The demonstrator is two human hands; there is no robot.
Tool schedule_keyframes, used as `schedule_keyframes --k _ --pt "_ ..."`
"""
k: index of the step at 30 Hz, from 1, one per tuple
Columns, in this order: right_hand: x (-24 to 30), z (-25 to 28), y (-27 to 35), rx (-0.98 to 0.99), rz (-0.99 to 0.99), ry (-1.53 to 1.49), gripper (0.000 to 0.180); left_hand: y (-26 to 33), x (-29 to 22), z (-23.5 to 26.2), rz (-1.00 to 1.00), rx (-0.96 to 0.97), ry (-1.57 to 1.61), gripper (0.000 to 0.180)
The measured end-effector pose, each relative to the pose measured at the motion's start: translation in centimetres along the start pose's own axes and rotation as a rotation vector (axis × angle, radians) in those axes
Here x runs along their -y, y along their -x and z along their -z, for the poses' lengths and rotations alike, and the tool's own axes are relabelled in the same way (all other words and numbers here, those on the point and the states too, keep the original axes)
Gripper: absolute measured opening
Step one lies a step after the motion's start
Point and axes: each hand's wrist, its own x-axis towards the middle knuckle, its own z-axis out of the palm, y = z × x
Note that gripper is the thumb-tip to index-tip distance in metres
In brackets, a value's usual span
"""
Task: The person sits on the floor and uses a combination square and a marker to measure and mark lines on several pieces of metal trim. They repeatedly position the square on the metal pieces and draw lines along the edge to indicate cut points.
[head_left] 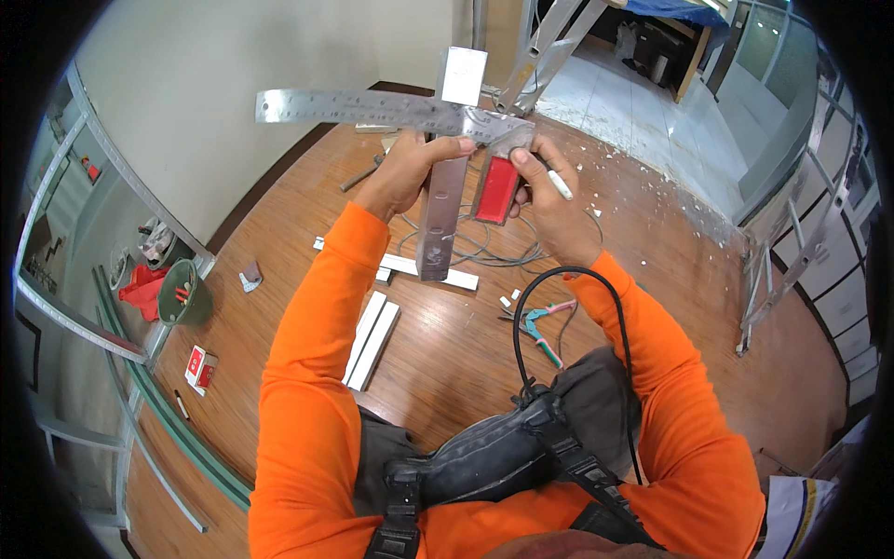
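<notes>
My left hand [399, 179] is closed round a length of metal profile [441, 224], held up off the floor with its white end away from me. The thumb of that hand presses near the steel blade [345, 107] of a try square, which lies across the profile and sticks out to the left. My right hand [557, 205] grips the square by its handle with a red inlay [497, 186]. A white marker [560, 184] also sits between the right fingers, pointing down to the right.
White profile lengths [372, 340], a coiled cable [484, 250] and tin snips [538, 326] lie on the wooden floor. Green strips [177, 433], a red-and-white box [200, 368] and a green bucket [184, 293] are at left. Ladders [792, 224] stand at right and far back.
</notes>
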Motion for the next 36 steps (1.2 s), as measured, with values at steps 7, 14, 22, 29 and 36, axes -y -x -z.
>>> schedule_keyframes --k 7,14,22,29,36 --pt "-0.1 -0.2 0.1 0.011 0.03 -0.002 0.021 0.6 -0.5 -3.0 -0.035 -0.056 0.177 0.042" --pt "-0.2 -0.4 -0.1 0.009 0.043 -0.016 0.023 -0.4 1.5 -2.4 -0.105 -0.123 0.089 0.045" --pt "-0.7 0.0 -0.3 0.014 0.035 -0.009 0.024 -0.2 1.1 -2.7 -0.114 -0.169 0.003 0.045" --pt "-0.3 0.4 -0.4 -0.075 -0.001 0.013 0.026 -0.1 1.2 -2.2 -0.116 -0.181 -0.034 0.042" --pt "4.3 1.4 -0.3 -0.023 0.494 0.146 0.022 -0.4 1.9 -0.6 -0.052 -0.221 -0.236 0.042"
